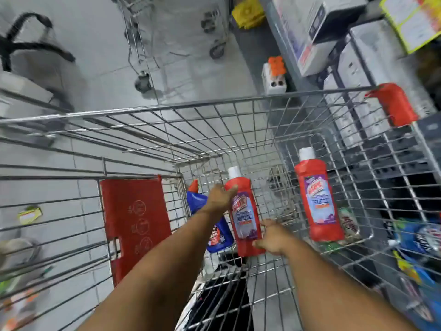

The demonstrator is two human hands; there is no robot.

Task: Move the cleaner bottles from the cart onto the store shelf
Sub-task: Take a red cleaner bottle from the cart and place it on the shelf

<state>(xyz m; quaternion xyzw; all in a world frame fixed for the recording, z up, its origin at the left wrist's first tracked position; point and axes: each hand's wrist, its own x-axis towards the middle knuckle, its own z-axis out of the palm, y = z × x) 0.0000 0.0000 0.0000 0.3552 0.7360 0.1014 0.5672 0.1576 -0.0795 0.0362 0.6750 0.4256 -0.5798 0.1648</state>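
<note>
I have both hands on one red cleaner bottle inside the wire cart: my left hand wraps the shoulder just below its white cap, thumb across the front, and my right hand closes on the lower edge near its base. The bottle stands roughly upright at the middle of the basket, label toward me. A second red cleaner bottle leans against the cart's right wall, apart from my hands. A blue bottle with a red angled cap sits just behind my left wrist, against the folded red child seat flap on the cart's left side. The store shelf runs along the cart's right side, stacked with white boxes. Everything is a little motion-blurred.
</note>
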